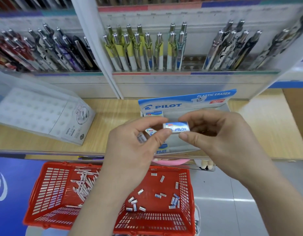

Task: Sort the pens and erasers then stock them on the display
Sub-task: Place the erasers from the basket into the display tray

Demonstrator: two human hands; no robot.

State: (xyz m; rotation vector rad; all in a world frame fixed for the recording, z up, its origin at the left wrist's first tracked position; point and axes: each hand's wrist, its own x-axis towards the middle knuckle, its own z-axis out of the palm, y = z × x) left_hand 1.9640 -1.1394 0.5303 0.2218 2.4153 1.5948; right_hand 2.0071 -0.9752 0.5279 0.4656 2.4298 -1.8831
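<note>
Head view, left to right. Red basket, below the wooden shelf, holds pens at its left and loose erasers at its right. Left hand, raised over the basket with the forearm slanting up from below, curls its fingers around spare erasers while thumb and forefinger pinch the left end of a Pilot eraser. Right hand, palm turned inward, pinches the right end between thumb and forefinger, the remaining fingers loosely curled. The eraser is held just in front of the Pilot display box on the shelf.
</note>
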